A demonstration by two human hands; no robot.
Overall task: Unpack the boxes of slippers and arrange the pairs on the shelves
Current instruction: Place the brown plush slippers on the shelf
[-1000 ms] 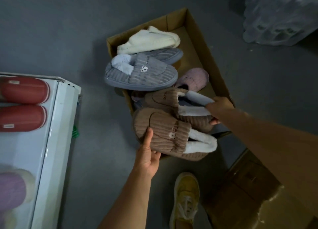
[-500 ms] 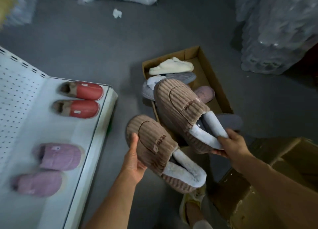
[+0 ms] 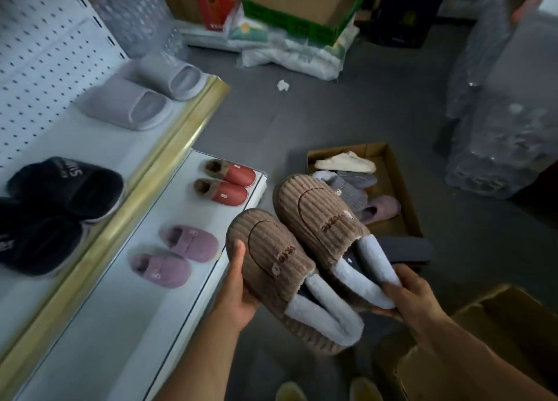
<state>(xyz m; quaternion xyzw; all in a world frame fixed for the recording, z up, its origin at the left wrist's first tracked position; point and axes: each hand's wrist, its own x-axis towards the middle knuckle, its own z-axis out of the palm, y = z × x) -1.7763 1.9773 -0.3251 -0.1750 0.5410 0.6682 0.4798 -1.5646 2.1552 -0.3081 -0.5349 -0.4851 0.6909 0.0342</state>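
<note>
Nearest to us, the left hand (image 3: 238,295) cups the side of one brown ribbed slipper (image 3: 280,268), thumb laid along its toe edge and fingers curled beneath; the right hand (image 3: 404,292) grips the pale fleece heel cuff of the second brown slipper (image 3: 323,216), fingers wrapped round it. Half a second ago the two slippers were held apart above the open cardboard box (image 3: 401,183); they now lie side by side, touching, clear of the box and just off the front edge of the lower shelf (image 3: 169,280). We judge the pair matched and ready for placing. Both long axes run from lower right to upper left, toes pointing up-left toward the shelves, heels toward us.

On the lower shelf stand the mauve pair (image 3: 178,256) near the front edge and, beyond it, the red pair (image 3: 226,183) at the far corner. The upper shelf (image 3: 151,165) carries a dark pair (image 3: 51,210) and grey slides (image 3: 142,96) at its far end. The box, farther right on the floor, holds cream, grey and pink slippers not yet unpacked.
</note>
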